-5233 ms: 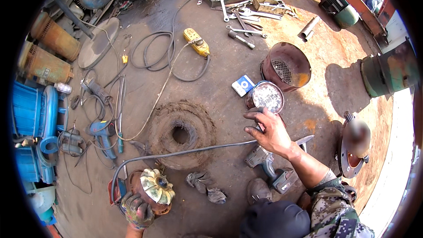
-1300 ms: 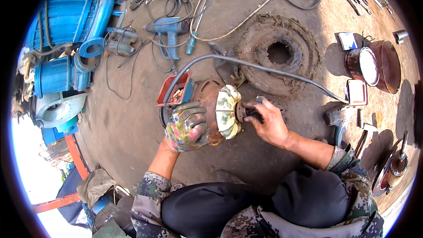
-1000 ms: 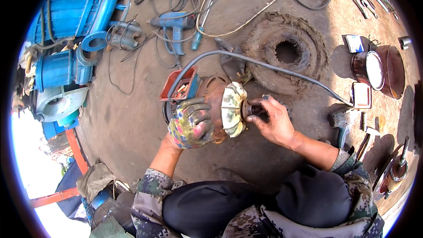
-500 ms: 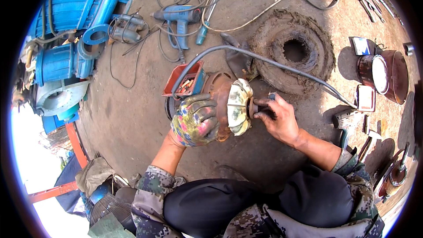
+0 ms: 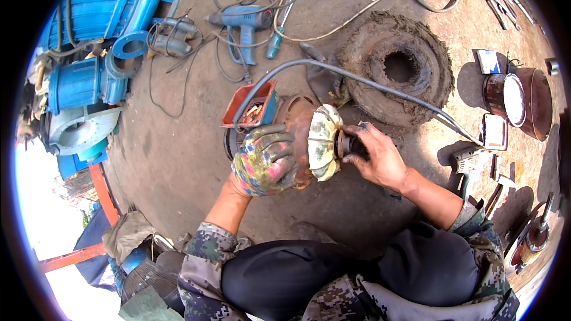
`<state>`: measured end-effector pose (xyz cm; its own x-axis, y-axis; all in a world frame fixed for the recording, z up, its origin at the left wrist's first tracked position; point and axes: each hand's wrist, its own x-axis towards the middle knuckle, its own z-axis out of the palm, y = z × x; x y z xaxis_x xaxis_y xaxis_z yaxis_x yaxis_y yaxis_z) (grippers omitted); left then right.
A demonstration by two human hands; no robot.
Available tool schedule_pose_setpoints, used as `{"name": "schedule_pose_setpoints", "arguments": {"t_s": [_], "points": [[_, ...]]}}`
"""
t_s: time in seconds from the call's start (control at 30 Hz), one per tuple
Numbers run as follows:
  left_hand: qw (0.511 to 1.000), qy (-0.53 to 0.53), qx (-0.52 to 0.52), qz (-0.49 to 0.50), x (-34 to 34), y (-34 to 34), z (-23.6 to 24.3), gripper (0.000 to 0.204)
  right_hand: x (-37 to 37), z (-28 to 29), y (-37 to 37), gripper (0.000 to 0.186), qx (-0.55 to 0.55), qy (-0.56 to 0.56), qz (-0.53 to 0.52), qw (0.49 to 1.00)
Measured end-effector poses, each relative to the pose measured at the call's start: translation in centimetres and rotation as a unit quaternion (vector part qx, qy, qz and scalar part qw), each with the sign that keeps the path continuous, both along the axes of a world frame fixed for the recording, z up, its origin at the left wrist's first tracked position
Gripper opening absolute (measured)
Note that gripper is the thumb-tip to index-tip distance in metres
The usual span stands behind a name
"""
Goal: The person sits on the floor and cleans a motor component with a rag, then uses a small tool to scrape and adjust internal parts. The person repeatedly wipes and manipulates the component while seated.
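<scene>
The left hand [image 5: 266, 160], in a stained, brightly patterned glove, has its fingers bent and close together, closed over the near side of a motor [image 5: 301, 137]; the thumb is hard to make out. The bare right hand [image 5: 379, 156] is drawn nearly together at the tips, thumb below and forefinger above, pinching a small dark brown collar [image 5: 342, 144] at the motor's right end. Its other fingers curl in behind, partly hidden, and the fingertips are blackened with grime.

The motor lies just ahead of the person's knees, its length running left to right. Its round body is brown and rusty, with slots along the upper side. Towards the right end sits a scalloped ring [image 5: 325, 142], cream with greenish and dark stains, its lobes bulging like petals; the collar projects from its middle. On the far left side stands an open red and blue box [image 5: 251, 107] with short wire ends inside. A thick grey cable [image 5: 380, 86] arches up from the box and over to the right.

Just beyond the motor lies a round, mud-caked piece [image 5: 398, 68] with a dark central hole. A blue heat gun [image 5: 242, 30] rests farther off, near a screwdriver [image 5: 275, 44] with a teal handle.
</scene>
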<state>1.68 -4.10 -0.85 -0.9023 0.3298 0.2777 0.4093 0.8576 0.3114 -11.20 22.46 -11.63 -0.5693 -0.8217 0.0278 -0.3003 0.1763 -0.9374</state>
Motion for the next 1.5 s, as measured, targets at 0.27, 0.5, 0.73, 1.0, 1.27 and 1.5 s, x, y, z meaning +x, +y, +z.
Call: {"name": "schedule_pose_setpoints", "arguments": {"t_s": [0.27, 0.5, 0.73, 1.0, 1.27, 1.5], "points": [[1.0, -0.001, 0.006, -0.004, -0.1, 0.0, 0.1, 0.027, 0.1, 0.1, -0.2, 0.059, 0.007, 0.03, 0.009, 1.0], [1.0, -0.011, -0.004, -0.004, 0.1, -0.3, 0.6, 0.028, -1.3, 1.1, -0.9, 0.046, 0.135, -0.047, 0.064, 0.988], [1.0, 0.0, 0.012, -0.008, -0.3, 0.0, 0.5, 0.03, -2.3, 0.8, -1.7, 0.06, 0.135, -0.429, -0.001, 0.893], [1.0, -0.001, 0.005, -0.002, -0.4, 0.3, 0.6, 0.027, -0.9, -1.1, 0.3, 0.045, -0.004, 0.114, 0.054, 0.992], [1.0, -0.006, 0.005, -0.008, -0.2, 0.1, 0.5, 0.028, -1.5, 1.8, 0.1, 0.049, 0.074, -0.033, 0.071, 0.994], [1.0, -0.003, 0.004, -0.005, -0.2, -0.1, 0.7, 0.029, -1.7, 1.6, -0.8, 0.043, 0.172, -0.069, 0.09, 0.979]]}}
